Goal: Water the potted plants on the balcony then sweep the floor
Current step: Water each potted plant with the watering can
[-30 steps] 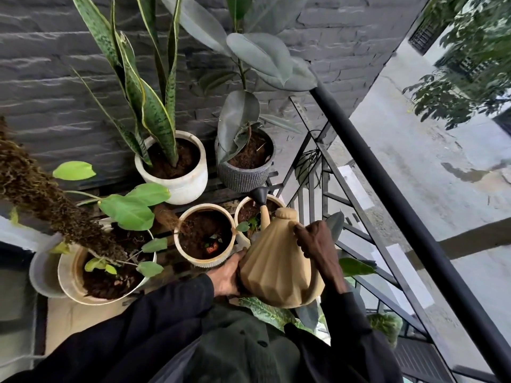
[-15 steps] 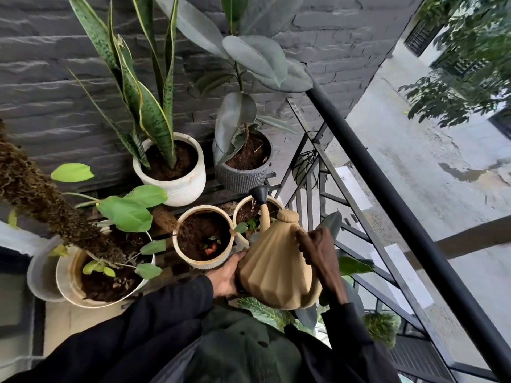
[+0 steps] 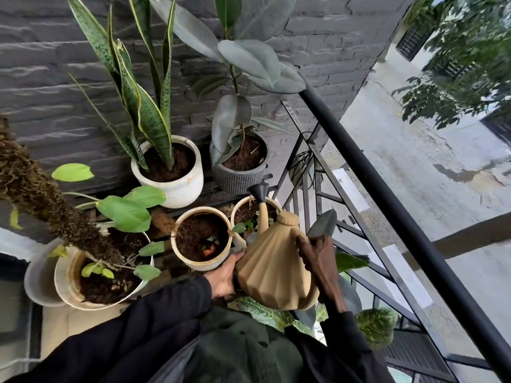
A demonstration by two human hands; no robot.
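I hold a tan ribbed watering can [image 3: 272, 266] in front of me, tilted forward. Its black spout head [image 3: 259, 191] hangs over the small cream pot by the railing [image 3: 240, 208]. My left hand [image 3: 225, 273] presses against the can's left side. My right hand [image 3: 318, 258] grips the can from the right, where the handle is hidden under my fingers. Beside it stands a cream pot of dark soil [image 3: 201, 239]. Behind are a white pot with a snake plant [image 3: 168, 172] and a grey ribbed pot with a rubber plant [image 3: 240, 164].
A black metal railing [image 3: 387, 205] runs diagonally on the right, with the street far below. A grey brick wall [image 3: 55, 64] backs the pots. A large cream pot with a mossy pole [image 3: 66, 283] stands at the left. More leaves sit under the can.
The can and both hands have stayed almost still, with the spout over the same small pot. The view has shifted slightly.
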